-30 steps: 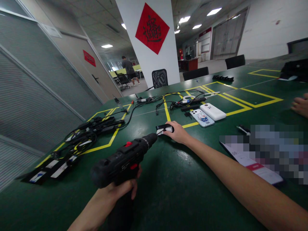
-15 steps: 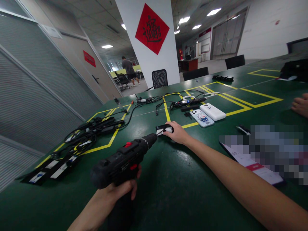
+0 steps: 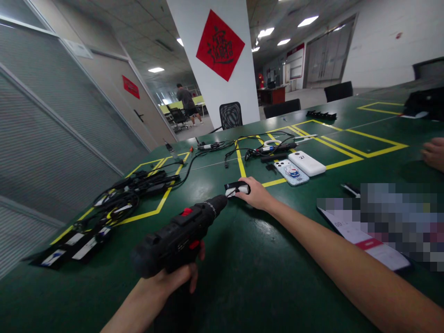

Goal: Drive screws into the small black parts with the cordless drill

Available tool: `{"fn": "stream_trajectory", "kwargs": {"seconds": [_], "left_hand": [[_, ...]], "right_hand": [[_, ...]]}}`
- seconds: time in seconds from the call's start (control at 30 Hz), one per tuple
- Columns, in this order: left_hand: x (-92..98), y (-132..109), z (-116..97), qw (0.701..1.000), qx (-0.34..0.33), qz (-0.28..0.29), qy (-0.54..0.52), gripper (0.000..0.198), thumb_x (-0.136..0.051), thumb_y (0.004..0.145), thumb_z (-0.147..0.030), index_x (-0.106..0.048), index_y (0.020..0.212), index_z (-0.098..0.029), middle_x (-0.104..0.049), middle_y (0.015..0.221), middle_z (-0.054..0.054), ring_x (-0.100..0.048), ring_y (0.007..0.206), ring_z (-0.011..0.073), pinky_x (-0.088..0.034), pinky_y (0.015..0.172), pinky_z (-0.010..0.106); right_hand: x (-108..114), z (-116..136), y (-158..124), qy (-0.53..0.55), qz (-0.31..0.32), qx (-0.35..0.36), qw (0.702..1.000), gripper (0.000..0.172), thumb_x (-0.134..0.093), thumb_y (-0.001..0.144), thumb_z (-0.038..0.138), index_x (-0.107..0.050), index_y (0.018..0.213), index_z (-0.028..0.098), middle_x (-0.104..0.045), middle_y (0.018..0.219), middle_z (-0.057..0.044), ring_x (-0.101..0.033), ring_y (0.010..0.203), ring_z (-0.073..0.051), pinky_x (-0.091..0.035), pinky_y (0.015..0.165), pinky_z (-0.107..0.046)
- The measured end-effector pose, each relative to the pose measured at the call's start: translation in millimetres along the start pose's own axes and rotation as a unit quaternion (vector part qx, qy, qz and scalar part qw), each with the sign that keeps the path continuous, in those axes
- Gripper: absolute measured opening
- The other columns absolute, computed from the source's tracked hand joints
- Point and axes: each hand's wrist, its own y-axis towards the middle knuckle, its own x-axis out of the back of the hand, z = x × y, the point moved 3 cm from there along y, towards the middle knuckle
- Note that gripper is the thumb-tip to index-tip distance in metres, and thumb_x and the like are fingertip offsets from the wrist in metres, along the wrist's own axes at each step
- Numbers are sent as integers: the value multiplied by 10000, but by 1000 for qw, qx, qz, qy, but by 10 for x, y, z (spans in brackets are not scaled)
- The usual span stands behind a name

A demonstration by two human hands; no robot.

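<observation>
My left hand (image 3: 173, 280) is wrapped round the grip of a black cordless drill (image 3: 180, 236) with red switches. The drill points forward and right, its chuck close to a small black-and-white block (image 3: 237, 188) on the green table (image 3: 256, 273). A thin dark bit seems to reach the block's near white face; whether it touches, I cannot tell. My right hand (image 3: 255, 194) grips the block from its right side, thumb toward me and fingers behind. What the block is does not show clearly.
Bundled black cables (image 3: 135, 189) lie on the left. Beyond my right hand are a patterned phone (image 3: 292, 173), a white power bank (image 3: 307, 163) and more cables. On the right lie a tablet-like screen (image 3: 367, 243) and another person's hand (image 3: 433, 152). Yellow tape (image 3: 241, 159) marks the table.
The view has tilted very slightly. Drill, block and both of my hands keep nearly the same places, with the drill still pointed at the block.
</observation>
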Motion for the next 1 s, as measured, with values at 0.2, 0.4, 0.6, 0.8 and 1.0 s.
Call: {"fn": "stream_trajectory", "kwargs": {"seconds": [0.2,0.4,0.6,0.8,1.0], "left_hand": [[-8,-7,24,1000,-18,2,-25,414,-554,826,-420,-572,1166,-184,-656,766,36,-527,562,184,-437,604,327],[35,-2,56,1000,0,14,-2,354,-553,840,-413,-618,1096,-178,-644,688,32,-552,607,205,-434,593,311],[38,11,63,1000,-8,9,-5,310,-568,831,-410,-643,1016,-172,-631,714,30,-551,603,196,-436,619,321],[42,8,57,1000,-13,17,-4,339,-536,854,-416,-604,1104,-197,-653,812,34,-550,596,185,-436,638,332],[35,4,37,999,-3,24,25,338,-533,846,-414,-617,1066,-172,-631,747,41,-546,646,211,-439,635,336]], "right_hand": [[-1,-6,-3,-1,-3,-1,1000,455,-697,760,342,-559,1167,192,-566,1075,-69,-574,974,-196,-429,912,-336],[1,-1,-5,-2,1,-3,1000,458,-693,762,342,-557,1171,189,-558,1074,-74,-573,969,-195,-430,906,-336],[-2,2,-11,-1,-3,-1,1000,459,-690,764,341,-551,1175,189,-557,1077,-72,-571,981,-197,-427,914,-342],[-10,-10,-12,-6,-1,-8,1000,468,-688,766,346,-550,1183,187,-555,1082,-75,-574,977,-198,-430,910,-341],[-15,-17,-9,-6,1,-6,1000,460,-684,769,340,-548,1178,182,-555,1087,-78,-570,984,-195,-429,915,-339]]}}
